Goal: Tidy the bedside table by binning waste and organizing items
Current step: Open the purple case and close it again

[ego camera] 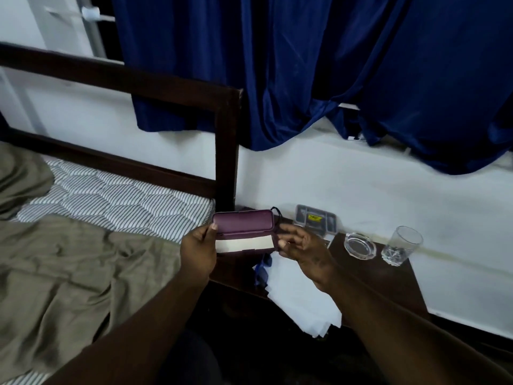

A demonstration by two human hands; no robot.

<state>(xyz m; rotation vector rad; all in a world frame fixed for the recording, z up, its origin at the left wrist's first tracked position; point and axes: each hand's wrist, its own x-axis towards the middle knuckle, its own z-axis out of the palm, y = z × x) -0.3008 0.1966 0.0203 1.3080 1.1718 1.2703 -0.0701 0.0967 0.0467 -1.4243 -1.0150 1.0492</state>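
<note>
A purple glasses case (244, 225) with a pale lining is held open above the left end of the dark wooden bedside table (388, 276). My left hand (198, 250) grips its left end, thumb on the lid. My right hand (301, 247) holds its right end with curled fingers. Under my hands lie blue sunglasses (262, 270) and white paper sheets (299, 295) that hang over the table's front edge. A glass ashtray (360, 245), a drinking glass (402, 245) and a clear plastic box (316, 219) with a yellow label stand towards the back.
A bed with an olive cover (69, 268) and striped mattress (116, 201) lies to the left, behind a dark headboard post (226, 151). Blue curtains (319, 65) hang over the white wall behind the table.
</note>
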